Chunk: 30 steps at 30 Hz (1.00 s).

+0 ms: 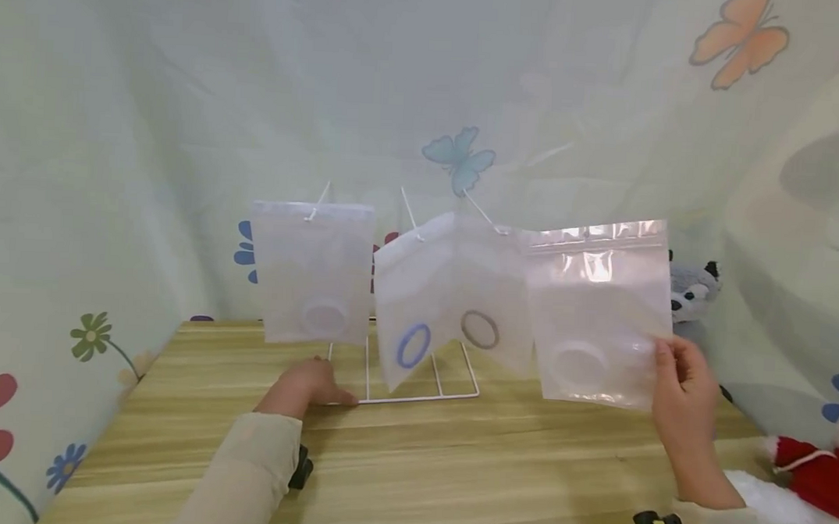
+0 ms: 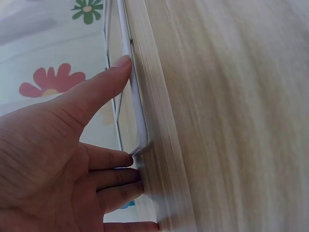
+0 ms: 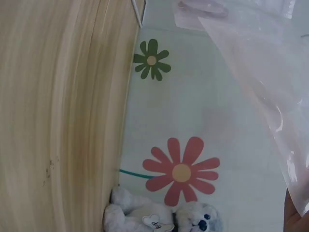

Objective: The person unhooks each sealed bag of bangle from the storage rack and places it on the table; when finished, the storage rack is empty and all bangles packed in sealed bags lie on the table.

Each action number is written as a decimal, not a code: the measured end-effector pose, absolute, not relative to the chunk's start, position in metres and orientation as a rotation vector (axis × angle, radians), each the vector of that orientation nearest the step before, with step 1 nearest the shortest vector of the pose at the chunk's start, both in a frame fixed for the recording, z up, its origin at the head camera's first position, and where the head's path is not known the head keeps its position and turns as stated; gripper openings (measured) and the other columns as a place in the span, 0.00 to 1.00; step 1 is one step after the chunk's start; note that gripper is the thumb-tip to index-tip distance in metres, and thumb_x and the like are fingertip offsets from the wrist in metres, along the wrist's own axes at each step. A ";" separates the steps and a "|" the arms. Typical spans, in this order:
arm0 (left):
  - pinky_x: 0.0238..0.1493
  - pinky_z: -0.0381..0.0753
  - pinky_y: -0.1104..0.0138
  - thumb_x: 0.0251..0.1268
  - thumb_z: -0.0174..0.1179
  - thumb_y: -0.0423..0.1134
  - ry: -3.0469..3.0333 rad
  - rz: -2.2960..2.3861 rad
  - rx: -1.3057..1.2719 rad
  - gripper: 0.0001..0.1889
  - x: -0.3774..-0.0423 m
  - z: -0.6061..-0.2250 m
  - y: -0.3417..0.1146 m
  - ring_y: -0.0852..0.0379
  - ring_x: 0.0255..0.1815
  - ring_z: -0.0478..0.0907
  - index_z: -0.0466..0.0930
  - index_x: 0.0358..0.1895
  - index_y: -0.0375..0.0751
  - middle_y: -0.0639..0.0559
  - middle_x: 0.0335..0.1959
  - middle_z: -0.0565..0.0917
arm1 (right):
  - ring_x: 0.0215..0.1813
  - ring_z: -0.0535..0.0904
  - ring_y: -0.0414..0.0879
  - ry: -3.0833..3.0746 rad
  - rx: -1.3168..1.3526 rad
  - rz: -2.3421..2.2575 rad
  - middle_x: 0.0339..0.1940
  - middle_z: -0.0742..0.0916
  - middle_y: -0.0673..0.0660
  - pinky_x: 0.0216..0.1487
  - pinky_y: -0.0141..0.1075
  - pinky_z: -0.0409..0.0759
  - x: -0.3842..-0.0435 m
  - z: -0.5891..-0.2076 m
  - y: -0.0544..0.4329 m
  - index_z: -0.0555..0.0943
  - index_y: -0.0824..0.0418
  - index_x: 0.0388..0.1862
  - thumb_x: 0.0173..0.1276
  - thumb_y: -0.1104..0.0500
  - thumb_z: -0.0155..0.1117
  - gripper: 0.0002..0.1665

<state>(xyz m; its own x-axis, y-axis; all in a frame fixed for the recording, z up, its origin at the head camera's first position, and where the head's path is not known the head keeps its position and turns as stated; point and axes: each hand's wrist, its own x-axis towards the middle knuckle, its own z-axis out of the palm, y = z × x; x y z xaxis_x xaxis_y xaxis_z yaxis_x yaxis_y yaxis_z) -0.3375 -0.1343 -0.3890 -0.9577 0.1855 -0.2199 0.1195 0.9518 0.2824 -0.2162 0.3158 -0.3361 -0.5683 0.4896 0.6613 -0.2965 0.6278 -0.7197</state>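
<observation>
My right hand [image 1: 687,403] pinches the lower right edge of a translucent zip bag [image 1: 600,301] with a white ring [image 1: 580,365] inside. In the right wrist view that zip bag [image 3: 270,82] slants across the right side, with only a bit of the hand at the edge. My left hand [image 1: 308,386] rests at the front left corner of a white wire rack [image 1: 420,400]; in the left wrist view the thumb lies along the wire and the fingers are extended. Three similar bags hang from the rack's hooks: one with a pale ring [image 1: 326,316], one with a blue ring [image 1: 413,345], one with a grey-brown ring [image 1: 480,329].
The rack stands on a wood-grain table [image 1: 453,467] before a cloth backdrop printed with flowers and butterflies. A grey-white plush toy [image 1: 691,289] sits behind the right bag. Another plush in red [image 1: 821,479] lies by the table's right edge.
</observation>
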 end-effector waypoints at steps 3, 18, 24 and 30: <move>0.64 0.71 0.47 0.52 0.69 0.63 2.868 0.364 0.230 0.48 -0.342 -0.394 -0.139 0.31 0.66 0.69 0.72 0.62 0.21 0.23 0.68 0.66 | 0.28 0.68 0.34 -1.928 -0.227 1.087 0.26 0.75 0.35 0.28 0.23 0.65 -0.220 -0.341 0.328 0.77 0.67 0.46 0.78 0.55 0.54 0.15; 0.63 0.71 0.46 0.54 0.69 0.59 2.892 0.348 0.257 0.46 -0.329 -0.390 -0.140 0.30 0.65 0.69 0.70 0.61 0.17 0.22 0.66 0.67 | 0.36 0.71 0.47 -2.293 -0.381 1.100 0.38 0.79 0.62 0.36 0.37 0.67 -0.247 -0.365 0.357 0.72 0.70 0.57 0.82 0.51 0.41 0.24; 0.62 0.73 0.47 0.54 0.70 0.59 2.913 0.331 0.277 0.44 -0.327 -0.389 -0.138 0.31 0.62 0.72 0.73 0.58 0.17 0.22 0.64 0.70 | 0.39 0.71 0.54 -2.411 -0.275 1.108 0.42 0.78 0.71 0.38 0.39 0.69 -0.267 -0.374 0.361 0.72 0.74 0.56 0.82 0.53 0.39 0.24; 0.63 0.72 0.48 0.54 0.69 0.59 2.913 0.311 0.285 0.46 -0.326 -0.390 -0.138 0.31 0.64 0.71 0.71 0.59 0.15 0.21 0.64 0.69 | 0.44 0.73 0.62 -2.581 -0.216 1.114 0.49 0.77 0.76 0.40 0.43 0.72 -0.285 -0.375 0.362 0.67 0.78 0.60 0.82 0.54 0.36 0.28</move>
<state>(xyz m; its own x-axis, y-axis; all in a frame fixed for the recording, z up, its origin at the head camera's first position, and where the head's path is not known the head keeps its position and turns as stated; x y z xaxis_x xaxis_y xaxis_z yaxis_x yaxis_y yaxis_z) -0.3261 -0.1375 -0.3895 -0.9619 0.2104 -0.1748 0.1687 0.9594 0.2262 -0.2853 0.3624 -0.3753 -0.9370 0.2620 0.2309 0.0118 0.6845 -0.7289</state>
